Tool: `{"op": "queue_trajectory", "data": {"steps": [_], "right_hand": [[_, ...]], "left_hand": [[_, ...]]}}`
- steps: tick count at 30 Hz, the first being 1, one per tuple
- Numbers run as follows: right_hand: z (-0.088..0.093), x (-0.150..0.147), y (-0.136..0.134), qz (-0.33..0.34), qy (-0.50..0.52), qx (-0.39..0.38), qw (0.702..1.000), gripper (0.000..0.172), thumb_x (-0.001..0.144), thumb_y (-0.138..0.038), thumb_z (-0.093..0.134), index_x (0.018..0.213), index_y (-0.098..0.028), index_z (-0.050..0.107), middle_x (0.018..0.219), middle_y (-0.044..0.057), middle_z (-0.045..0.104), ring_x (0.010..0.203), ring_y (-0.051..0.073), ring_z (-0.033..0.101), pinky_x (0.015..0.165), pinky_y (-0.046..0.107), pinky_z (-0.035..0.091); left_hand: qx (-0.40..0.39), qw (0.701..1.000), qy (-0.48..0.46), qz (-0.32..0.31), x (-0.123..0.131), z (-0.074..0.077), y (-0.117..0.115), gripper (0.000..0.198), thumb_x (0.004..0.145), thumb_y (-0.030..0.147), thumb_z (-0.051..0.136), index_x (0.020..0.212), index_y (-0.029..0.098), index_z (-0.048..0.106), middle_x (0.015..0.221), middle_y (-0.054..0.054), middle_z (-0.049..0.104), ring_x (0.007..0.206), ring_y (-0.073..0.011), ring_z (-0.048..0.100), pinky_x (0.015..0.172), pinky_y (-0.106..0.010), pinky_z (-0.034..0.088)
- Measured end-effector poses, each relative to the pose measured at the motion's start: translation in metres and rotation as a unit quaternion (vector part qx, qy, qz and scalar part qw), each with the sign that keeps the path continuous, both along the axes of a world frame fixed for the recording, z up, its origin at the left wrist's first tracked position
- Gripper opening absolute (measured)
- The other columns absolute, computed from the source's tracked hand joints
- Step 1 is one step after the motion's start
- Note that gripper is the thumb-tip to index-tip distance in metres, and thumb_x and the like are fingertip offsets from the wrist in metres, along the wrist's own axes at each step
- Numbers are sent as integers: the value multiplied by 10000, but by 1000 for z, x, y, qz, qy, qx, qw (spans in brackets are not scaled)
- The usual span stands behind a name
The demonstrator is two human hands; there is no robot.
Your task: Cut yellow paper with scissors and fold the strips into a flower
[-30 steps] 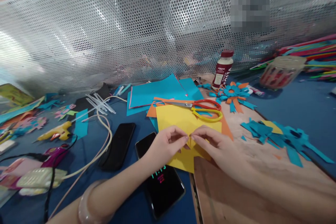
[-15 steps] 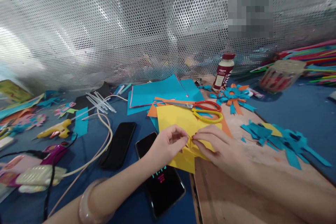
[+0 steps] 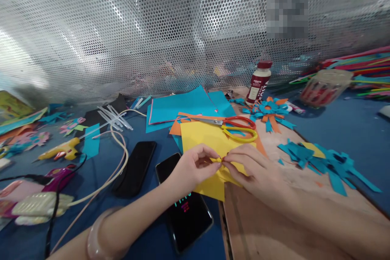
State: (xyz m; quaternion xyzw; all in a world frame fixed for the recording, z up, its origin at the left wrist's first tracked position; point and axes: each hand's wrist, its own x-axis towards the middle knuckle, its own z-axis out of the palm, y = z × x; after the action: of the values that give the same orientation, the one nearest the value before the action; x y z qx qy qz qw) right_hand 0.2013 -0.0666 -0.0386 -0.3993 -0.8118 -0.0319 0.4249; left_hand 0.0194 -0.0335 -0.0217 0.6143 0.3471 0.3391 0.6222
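My left hand (image 3: 198, 166) and my right hand (image 3: 256, 170) meet fingertip to fingertip, both closed in a pinch. Between them is a small piece of yellow paper (image 3: 230, 177), mostly hidden by the fingers. Below lies a larger yellow sheet (image 3: 195, 135) on top of orange and blue paper. Just beyond my hands, scissors (image 3: 224, 122) with a red and a yellow handle rest across the sheets. A phone (image 3: 189, 227) with a lit clock lies under my left wrist.
Blue sheets (image 3: 183, 103) lie farther back, near a bottle (image 3: 258, 83) and a paper flower (image 3: 268, 109). Cut blue paper (image 3: 332, 162) lies right. A second phone (image 3: 135, 168), glue sticks (image 3: 114, 117), a yellow glue gun (image 3: 61, 149) and cables are left. A perforated metal panel (image 3: 158, 28) stands behind.
My left thumb and fingers have drawn closer together, right up to the right fingertips, and less of the small yellow piece shows between them. The camera view has shifted slightly.
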Motion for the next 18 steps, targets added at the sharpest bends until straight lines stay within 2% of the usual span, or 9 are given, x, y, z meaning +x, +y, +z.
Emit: {"op": "queue_trajectory", "data": {"steps": [5, 13, 18], "right_hand": [[1, 1, 2, 17, -15, 57, 998, 186, 773, -64, 573, 923, -173, 553, 830, 43, 610, 793, 154, 554, 698, 296, 485], [3, -1, 0, -8, -27, 77, 997, 167, 753, -50, 570, 868, -164, 528, 795, 38, 597, 768, 145, 559, 684, 275, 477], [4, -1, 1, -14, -24, 54, 998, 143, 779, -62, 542, 862, -176, 521, 792, 30, 594, 755, 137, 561, 661, 266, 484]], "left_hand": [[14, 1000, 5, -4, -1, -2, 0, 181, 737, 232, 656, 850, 144, 546, 844, -21, 586, 739, -89, 534, 688, -224, 415], [12, 1000, -4, -9, 0, 0, -2, 180, 735, 222, 655, 858, 142, 551, 832, -20, 582, 732, -89, 533, 699, -233, 417], [1, 1000, -1, -17, 1, 1, -3, 218, 730, 226, 661, 904, 132, 571, 864, -37, 590, 754, -97, 542, 685, -228, 422]]}}
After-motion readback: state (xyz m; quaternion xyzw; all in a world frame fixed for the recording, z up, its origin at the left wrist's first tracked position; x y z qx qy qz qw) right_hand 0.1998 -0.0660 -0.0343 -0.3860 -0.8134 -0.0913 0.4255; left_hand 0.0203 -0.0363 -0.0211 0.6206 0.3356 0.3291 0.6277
